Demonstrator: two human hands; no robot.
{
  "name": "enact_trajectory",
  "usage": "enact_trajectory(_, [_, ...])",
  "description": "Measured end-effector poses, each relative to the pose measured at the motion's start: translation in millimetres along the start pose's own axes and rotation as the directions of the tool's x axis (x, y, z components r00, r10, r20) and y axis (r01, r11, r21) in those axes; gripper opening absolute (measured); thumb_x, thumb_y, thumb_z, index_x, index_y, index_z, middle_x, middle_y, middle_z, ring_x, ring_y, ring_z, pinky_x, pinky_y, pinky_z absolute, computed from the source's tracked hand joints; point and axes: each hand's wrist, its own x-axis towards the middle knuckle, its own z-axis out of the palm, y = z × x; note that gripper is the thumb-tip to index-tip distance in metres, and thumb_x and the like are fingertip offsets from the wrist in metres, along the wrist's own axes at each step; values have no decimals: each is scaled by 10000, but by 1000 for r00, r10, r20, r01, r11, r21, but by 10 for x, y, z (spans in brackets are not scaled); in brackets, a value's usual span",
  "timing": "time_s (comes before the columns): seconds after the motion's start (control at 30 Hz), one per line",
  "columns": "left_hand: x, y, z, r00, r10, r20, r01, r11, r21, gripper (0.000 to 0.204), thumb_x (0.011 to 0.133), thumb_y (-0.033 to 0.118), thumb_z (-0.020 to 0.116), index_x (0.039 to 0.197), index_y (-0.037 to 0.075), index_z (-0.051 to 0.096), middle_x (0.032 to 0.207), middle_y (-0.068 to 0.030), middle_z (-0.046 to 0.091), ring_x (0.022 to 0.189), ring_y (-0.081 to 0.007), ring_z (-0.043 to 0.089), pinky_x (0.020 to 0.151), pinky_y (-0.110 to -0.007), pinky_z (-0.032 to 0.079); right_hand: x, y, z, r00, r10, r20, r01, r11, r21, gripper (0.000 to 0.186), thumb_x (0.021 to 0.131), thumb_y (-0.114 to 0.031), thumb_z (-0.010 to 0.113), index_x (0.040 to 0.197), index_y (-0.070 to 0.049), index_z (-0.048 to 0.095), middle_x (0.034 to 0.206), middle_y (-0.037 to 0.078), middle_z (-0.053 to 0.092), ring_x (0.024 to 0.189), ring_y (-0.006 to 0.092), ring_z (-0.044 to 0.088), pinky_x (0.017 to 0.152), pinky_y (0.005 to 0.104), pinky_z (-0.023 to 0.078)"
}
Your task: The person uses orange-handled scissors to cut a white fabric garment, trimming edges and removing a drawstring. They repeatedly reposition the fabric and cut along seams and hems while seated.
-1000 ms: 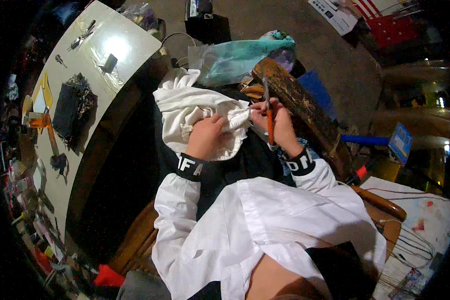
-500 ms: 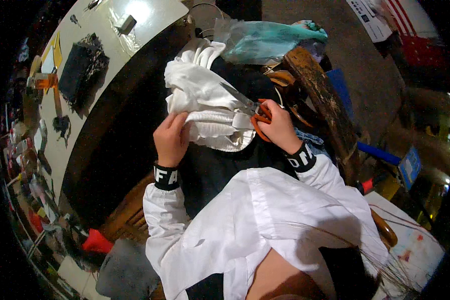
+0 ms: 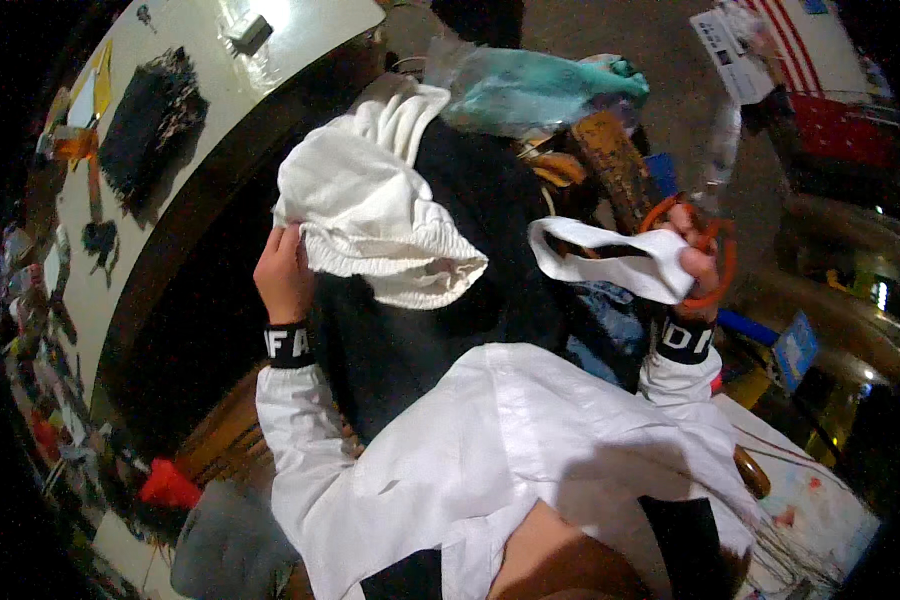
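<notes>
My left hand [image 3: 281,268] grips the edge of a white garment [image 3: 360,180] with a gathered waistband, lying over dark cloth [image 3: 470,330] on my lap. At the right, my right hand [image 3: 696,262] is closed on orange-handled scissors [image 3: 727,262], blades pointing up, and on a white elastic band [image 3: 580,268]. The band hangs as a loop toward the middle, apart from the garment. A blue denim piece [image 3: 610,330] shows below it.
A white worktable [image 3: 240,80] at the left holds black fringed cloth [image 3: 150,130] and small tools. A green plastic-wrapped bundle [image 3: 540,90] lies ahead, beside a worn wooden piece [image 3: 610,150]. Right are boxes [image 3: 730,60], a blue tool [image 3: 790,355] and a board [image 3: 830,500] with cords.
The white elastic band has come away from the garment in my right hand, which moved rightward with the scissors. My left hand has shifted left with the garment's edge.
</notes>
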Motion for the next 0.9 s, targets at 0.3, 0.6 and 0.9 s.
enact_trajectory(0.3, [545, 1194, -389, 940, 338, -47, -307, 779, -547, 466, 648, 148, 667, 1095, 45, 585, 1179, -141, 534, 1091, -308, 470, 951, -375, 355, 333, -649, 411, 869, -360, 338, 82, 781, 620, 309, 764, -160, 734, 930, -163, 474, 775, 19, 630, 775, 168, 643, 697, 357, 537])
enact_trajectory(0.6, [675, 2102, 175, 930, 315, 191, 130, 203, -970, 320, 858, 108, 604, 1152, -8, 554, 992, -86, 643, 898, -150, 600, 801, -255, 464, 757, -734, 1113, 742, -470, 478, -40, 680, 732, 197, 814, -128, 628, 911, -141, 456, 695, -19, 536, 565, 73, 507, 481, 241, 447])
enact_trajectory(0.9, [526, 1240, -272, 966, 0, 257, 215, -544, -811, 307, 959, 274, 479, 1146, 30, 488, 1068, -88, 575, 967, -159, 573, 900, -300, 444, 526, -79, 1040, 805, -315, 503, -40, 817, 576, 306, 717, -99, 689, 893, -137, 442, 715, 18, 557, 780, 162, 610, 833, 348, 504])
